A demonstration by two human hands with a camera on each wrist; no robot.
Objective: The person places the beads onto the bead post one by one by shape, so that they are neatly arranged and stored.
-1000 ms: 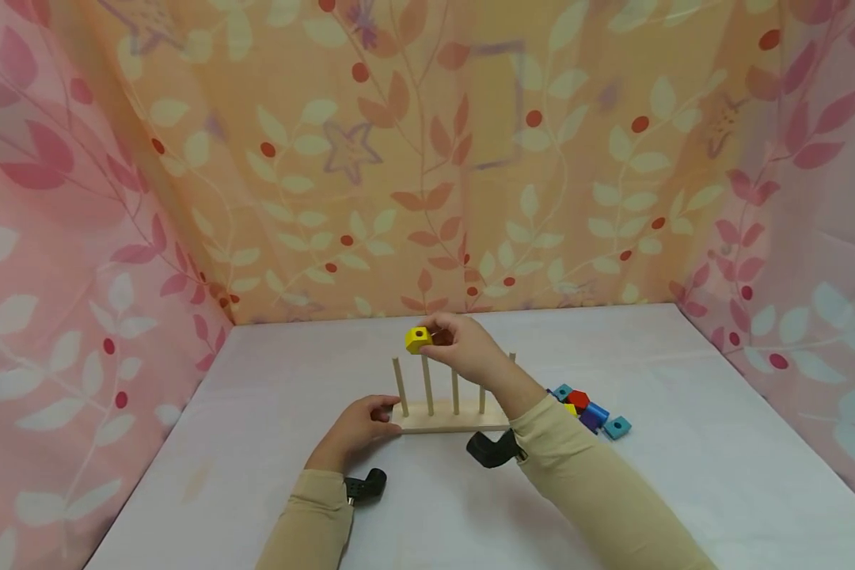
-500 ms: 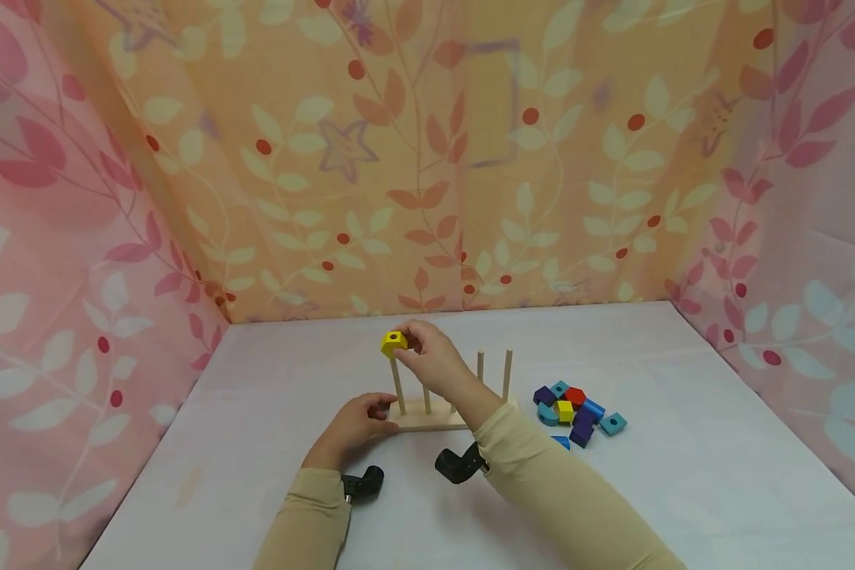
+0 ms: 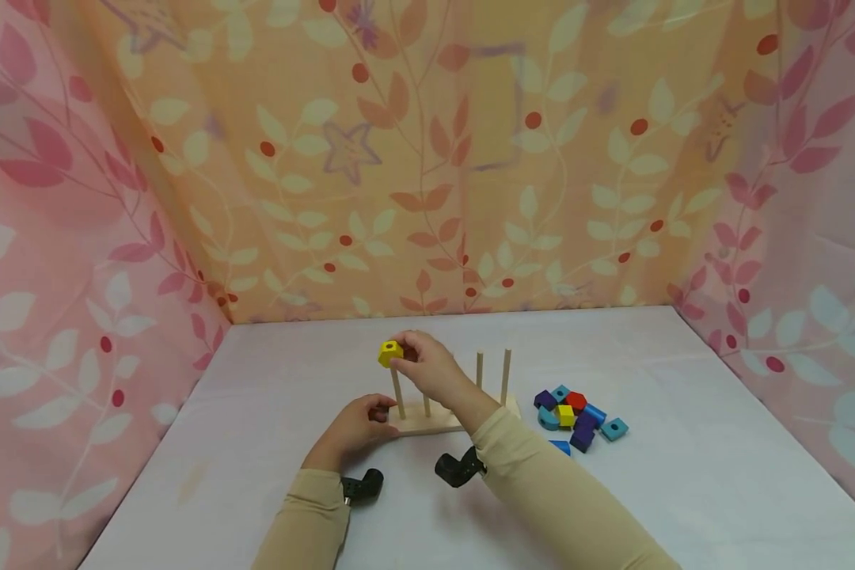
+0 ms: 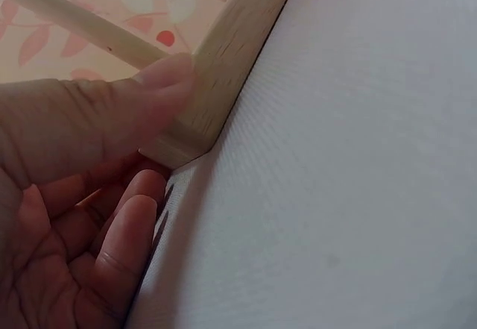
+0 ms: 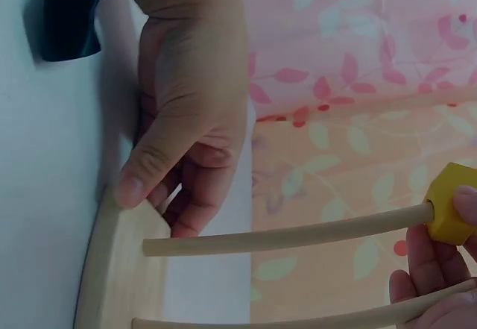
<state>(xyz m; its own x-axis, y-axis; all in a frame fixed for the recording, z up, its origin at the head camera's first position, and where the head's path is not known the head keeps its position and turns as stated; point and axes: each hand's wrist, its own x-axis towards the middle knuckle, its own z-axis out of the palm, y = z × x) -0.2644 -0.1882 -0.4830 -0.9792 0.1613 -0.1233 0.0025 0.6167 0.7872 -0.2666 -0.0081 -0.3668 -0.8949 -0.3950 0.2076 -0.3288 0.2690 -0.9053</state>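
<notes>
Pinching hand: right hand [image 3: 431, 368], near the centre of the head view, thumb and fingers closed together on the sides of a yellow faceted block [image 3: 390, 354].
Yellow faceted block: at the top of the leftmost peg [image 3: 398, 396], with a dark hole in its upper face. In the right wrist view it lies at the right edge, its lower hole against the peg tip; how far the tip enters cannot be told.
Gripping hand: left hand [image 3: 352, 427], lower centre-left of the head view, clamped on the left end of the wooden base [image 3: 416, 425]. In the left wrist view the thumb [image 4: 160, 83] presses the base's edge, while the other fingers curl beside the end.
Upright pegs: five in a row on the wooden base; the third is mostly hidden by the right hand.
Loose blocks: a cluster right of centre, including a red hexagonal block [image 3: 575, 401], a yellow block [image 3: 565, 416], a blue cylinder [image 3: 594, 415] and purple and teal pieces. A teal square block [image 3: 614, 429] with a hole lies at the right of the group.
Blue piece: partly hidden [image 3: 560, 447] behind the right sleeve [image 3: 563, 495].
Support: white tabletop [image 3: 207, 443], across the lower frame.
Backdrop: orange leaf-patterned curtain [image 3: 427, 158], upper frame.
</notes>
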